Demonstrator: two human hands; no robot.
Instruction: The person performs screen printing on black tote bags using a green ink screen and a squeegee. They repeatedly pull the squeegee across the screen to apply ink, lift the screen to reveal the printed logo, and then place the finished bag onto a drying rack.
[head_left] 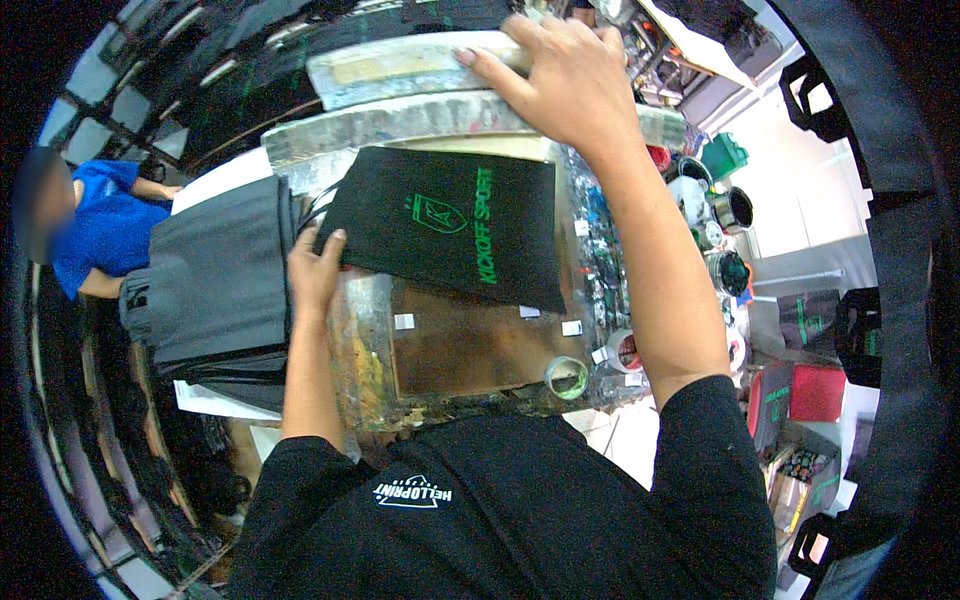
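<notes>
A black fabric bag [390, 200] with a green printed emblem and lettering lies askew over the brown board [450, 350] of the work table. At its left end, by the pale cord or strap, my left hand [316, 270] pinches the bag's edge between thumb and fingers. My right hand [575, 85] reaches far forward and grips the pale, paint-stained edge of a printing screen frame [400, 70], thumb on the near side. The frame stands raised beyond the bag. What the fingers of my right hand do behind the edge is partly hidden.
A stack of dark bags [220, 285] lies at left, beside a person in a blue shirt [110, 225]. A tape roll [567, 378] sits at the board's near right corner. Paint cans [735, 208] and a green container [723, 157] crowd the right, near a red box [817, 392].
</notes>
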